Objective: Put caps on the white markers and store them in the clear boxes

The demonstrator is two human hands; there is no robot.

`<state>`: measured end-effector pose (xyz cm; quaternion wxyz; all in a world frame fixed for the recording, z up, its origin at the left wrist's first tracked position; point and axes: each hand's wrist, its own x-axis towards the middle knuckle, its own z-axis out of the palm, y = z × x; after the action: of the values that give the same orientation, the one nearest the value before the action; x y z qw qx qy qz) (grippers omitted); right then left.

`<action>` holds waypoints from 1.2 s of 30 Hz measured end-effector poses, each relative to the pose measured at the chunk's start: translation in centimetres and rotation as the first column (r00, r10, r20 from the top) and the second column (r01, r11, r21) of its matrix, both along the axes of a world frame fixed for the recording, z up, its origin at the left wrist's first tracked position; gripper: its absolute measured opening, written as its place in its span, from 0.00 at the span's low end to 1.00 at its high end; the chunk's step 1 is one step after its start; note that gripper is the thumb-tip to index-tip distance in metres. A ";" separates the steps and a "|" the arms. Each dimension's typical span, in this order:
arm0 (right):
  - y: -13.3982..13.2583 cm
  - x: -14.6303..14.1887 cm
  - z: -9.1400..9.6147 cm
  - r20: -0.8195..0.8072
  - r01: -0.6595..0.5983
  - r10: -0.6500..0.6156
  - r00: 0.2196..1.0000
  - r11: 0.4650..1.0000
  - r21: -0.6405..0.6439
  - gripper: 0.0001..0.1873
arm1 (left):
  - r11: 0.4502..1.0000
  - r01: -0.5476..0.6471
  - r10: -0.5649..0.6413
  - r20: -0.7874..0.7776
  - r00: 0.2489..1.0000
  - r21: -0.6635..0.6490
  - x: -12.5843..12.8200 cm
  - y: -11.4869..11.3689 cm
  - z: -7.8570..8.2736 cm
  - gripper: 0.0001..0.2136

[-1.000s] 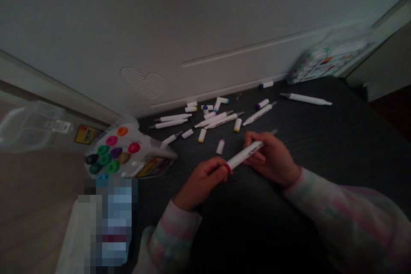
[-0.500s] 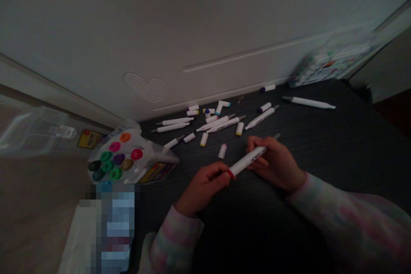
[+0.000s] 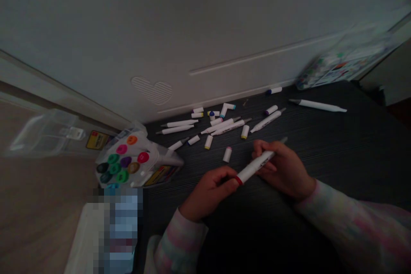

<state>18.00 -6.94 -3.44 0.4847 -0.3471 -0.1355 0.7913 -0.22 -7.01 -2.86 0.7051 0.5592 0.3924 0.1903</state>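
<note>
One marker [image 3: 255,167] we hold lies roughly eight-to-two o'clock, our left hand [image 3: 210,190] pinching its red end [image 3: 239,180], our right hand [image 3: 285,170] gripping near its grey tip [image 3: 284,140].

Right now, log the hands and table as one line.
left hand: holds marker at red band | right hand: same marker, nearer grey end | table: loose caps, white markers

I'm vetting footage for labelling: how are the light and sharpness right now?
Head view: dim overall, bottom centre near black; head view: the held marker has a clear outline but unreadable lettering; head view: the case at right looks hazy, and blocky pixelation hides part of the lower left.
</note>
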 end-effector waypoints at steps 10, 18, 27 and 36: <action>0.1 -0.1 0.0 0.029 0.038 -0.036 0.999 0.998 -0.042 0.18 | 0.999 -0.018 0.018 -0.011 1.000 0.026 0.2 0.0 0.2 0.07; -0.2 -0.4 0.2 0.008 0.059 -0.059 0.998 0.998 -0.030 0.14 | 0.999 -0.023 0.024 -0.019 1.000 0.042 0.2 0.0 0.1 0.06; -0.1 -0.5 0.1 -0.011 0.083 -0.084 0.996 0.996 -0.027 0.14 | 0.998 -0.043 0.045 -0.062 0.997 0.045 0.4 -0.1 0.1 0.06; -0.1 -0.4 0.1 0.017 0.073 -0.073 0.997 0.997 0.007 0.14 | 0.996 -0.077 0.080 -0.072 0.994 0.042 0.4 -0.1 0.2 0.06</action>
<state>17.60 -7.00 -3.35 0.5133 -0.3570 -0.1296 0.7696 0.21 -7.08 -2.65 0.6711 0.5635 0.4359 0.2050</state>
